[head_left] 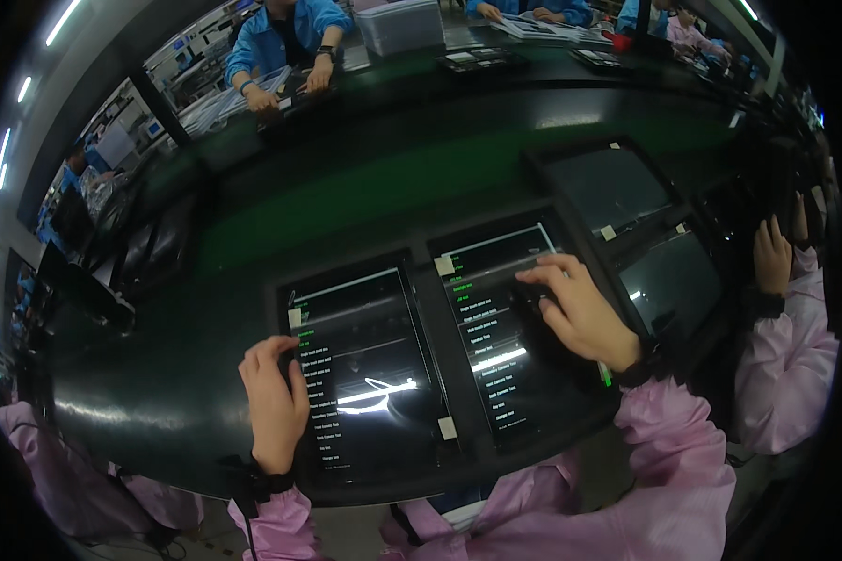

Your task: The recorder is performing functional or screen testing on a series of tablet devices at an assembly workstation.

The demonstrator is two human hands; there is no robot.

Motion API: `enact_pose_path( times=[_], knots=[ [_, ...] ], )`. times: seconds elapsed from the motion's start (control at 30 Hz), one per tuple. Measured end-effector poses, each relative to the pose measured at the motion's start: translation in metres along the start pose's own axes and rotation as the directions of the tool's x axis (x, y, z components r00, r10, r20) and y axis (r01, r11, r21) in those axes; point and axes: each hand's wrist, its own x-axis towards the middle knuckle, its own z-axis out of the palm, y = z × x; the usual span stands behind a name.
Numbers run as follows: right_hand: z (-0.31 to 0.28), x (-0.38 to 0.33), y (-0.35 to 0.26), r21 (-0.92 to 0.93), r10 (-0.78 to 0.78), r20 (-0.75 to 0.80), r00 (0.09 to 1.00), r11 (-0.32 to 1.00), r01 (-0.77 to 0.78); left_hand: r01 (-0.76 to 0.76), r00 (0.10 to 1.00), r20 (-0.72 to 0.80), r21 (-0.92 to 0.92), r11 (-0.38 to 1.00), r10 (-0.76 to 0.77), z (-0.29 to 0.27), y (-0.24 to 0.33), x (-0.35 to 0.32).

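Note:
Two black tablets lie side by side in a dark holder on the green-black bench. Both screens show a list of white text lines on black. My left hand [273, 397] rests on the left edge of the left tablet [365, 369], fingers curled and touching its screen. My right hand [580, 313] lies spread over the right part of the right tablet [496, 327], fingertips on the glass. Neither hand holds anything. Pink sleeves and dark wrist straps cover both forearms.
Two more dark tablets [613, 187] [669, 280] sit at the right. A co-worker's hand [773, 252] in a pink sleeve reaches in at the far right. Across the bench, people in blue coats handle papers beside a grey bin [400, 26].

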Motion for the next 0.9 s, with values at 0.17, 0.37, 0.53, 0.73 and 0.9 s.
enact_pose_path(
  times=[0.17, 0.37, 0.53, 0.73, 0.9],
  knots=[
    [0.003, -0.002, -0.006, -0.034, 0.025, -0.018, 1.000, 0.999, -0.026, 0.037, 0.999, -0.002, 0.008, 0.999, -0.037, -0.001, -0.013, -0.009],
    [0.008, -0.001, -0.002, -0.041, 0.019, 0.020, 1.000, 0.999, -0.018, -0.020, 1.000, 0.006, 0.008, 1.000, 0.020, 0.005, -0.016, -0.006],
    [0.004, -0.001, -0.006, -0.111, -0.049, 0.068, 0.997, 0.992, 0.056, -0.113, 0.993, 0.057, 0.114, 0.987, 0.107, 0.000, -0.016, -0.005],
    [-0.021, 0.020, -0.011, -0.039, -0.087, 0.011, 0.996, 0.995, 0.088, -0.032, 0.999, 0.005, -0.003, 0.999, 0.032, -0.011, -0.013, 0.013],
    [-0.005, 0.054, -0.001, -0.032, -0.194, 0.170, 0.966, 0.979, 0.202, 0.018, 1.000, 0.023, -0.029, 0.999, -0.017, 0.006, -0.021, 0.036]
  ],
)
